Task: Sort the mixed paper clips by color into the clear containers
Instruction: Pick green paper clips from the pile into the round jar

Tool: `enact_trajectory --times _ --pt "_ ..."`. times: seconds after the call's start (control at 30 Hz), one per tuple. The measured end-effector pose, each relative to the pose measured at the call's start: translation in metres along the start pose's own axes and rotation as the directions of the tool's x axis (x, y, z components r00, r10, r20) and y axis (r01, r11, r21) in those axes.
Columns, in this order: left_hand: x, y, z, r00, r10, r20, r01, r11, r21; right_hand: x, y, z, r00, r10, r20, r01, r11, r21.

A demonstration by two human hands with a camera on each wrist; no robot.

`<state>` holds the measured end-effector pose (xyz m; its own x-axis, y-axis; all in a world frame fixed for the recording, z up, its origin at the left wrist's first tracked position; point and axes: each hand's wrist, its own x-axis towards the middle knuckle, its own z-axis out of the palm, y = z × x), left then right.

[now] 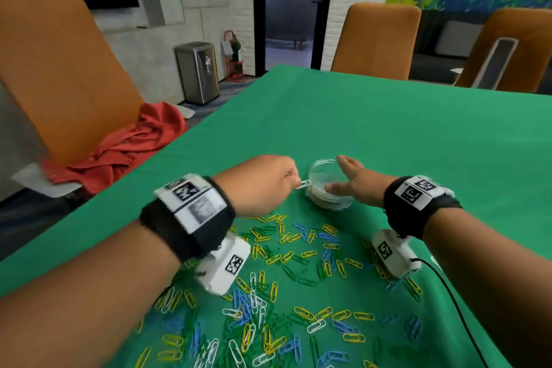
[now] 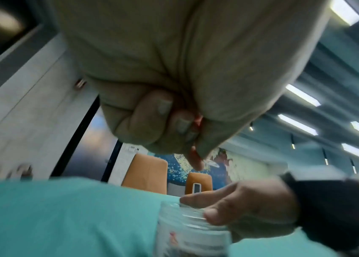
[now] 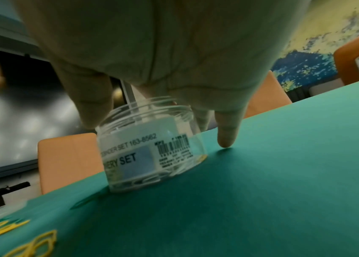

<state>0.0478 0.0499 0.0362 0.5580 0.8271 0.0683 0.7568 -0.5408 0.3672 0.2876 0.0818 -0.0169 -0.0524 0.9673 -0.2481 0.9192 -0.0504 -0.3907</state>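
Note:
A clear round container with a white label stands open on the green tablecloth. My right hand holds it, thumb on the near rim and fingers round the far side; in the right wrist view the thumb and fingers straddle the container. Just left of the rim, my left hand pinches a white paper clip. In the left wrist view the other fingers are curled into the palm. Several clips lie in the container's bottom, colour unclear. Mixed yellow, blue, green and white paper clips are scattered nearer me.
The table's left edge runs diagonally past an orange chair draped with a red cloth. Two more orange chairs stand beyond the far edge. A black cable trails from my right wrist over the clips.

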Motion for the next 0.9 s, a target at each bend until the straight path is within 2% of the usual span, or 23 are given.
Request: enact_trajectory --times 0.07,0.17,0.27,0.37,0.5,0.67,0.77,0.83,0.9 --pt "0.035 0.010 0.005 0.999 0.053 0.008 -0.053 0.984 0.173 0.003 0.003 0.003 1.000 0.000 -0.016 0.001 0.998 0.057" --pt "0.079 0.028 0.016 0.996 0.062 0.064 -0.076 0.966 0.249 0.006 0.006 0.006 1.000 -0.002 -0.023 0.004 0.995 0.095" --pt "0.105 0.036 0.030 0.984 0.035 0.175 -0.074 0.972 0.221 0.010 0.009 0.008 1.000 -0.010 -0.029 0.014 0.993 0.116" --pt "0.112 0.035 0.032 0.986 0.070 0.149 -0.092 0.985 0.145 0.013 0.012 0.010 0.999 -0.033 -0.043 0.039 0.986 0.159" --pt "0.109 0.028 0.028 0.992 0.056 0.110 -0.061 0.997 0.041 0.014 0.014 0.011 0.999 -0.028 -0.033 0.034 0.982 0.188" --pt "0.091 0.021 0.018 0.998 0.038 0.056 -0.036 0.999 -0.035 0.009 0.009 0.009 0.999 0.010 -0.036 -0.003 0.985 0.171" --pt "0.049 0.014 0.004 0.997 0.080 -0.024 -0.081 0.996 -0.024 0.006 0.004 0.006 0.998 0.021 -0.060 -0.013 0.991 0.130" --pt "0.002 0.005 -0.001 0.995 0.096 0.014 -0.095 0.995 -0.015 0.004 0.000 0.007 0.997 0.025 -0.073 -0.018 0.995 0.100" --pt "-0.050 -0.011 -0.004 0.991 0.048 0.126 -0.049 0.999 0.006 0.002 -0.002 0.005 0.998 0.026 -0.061 -0.022 0.998 0.062"
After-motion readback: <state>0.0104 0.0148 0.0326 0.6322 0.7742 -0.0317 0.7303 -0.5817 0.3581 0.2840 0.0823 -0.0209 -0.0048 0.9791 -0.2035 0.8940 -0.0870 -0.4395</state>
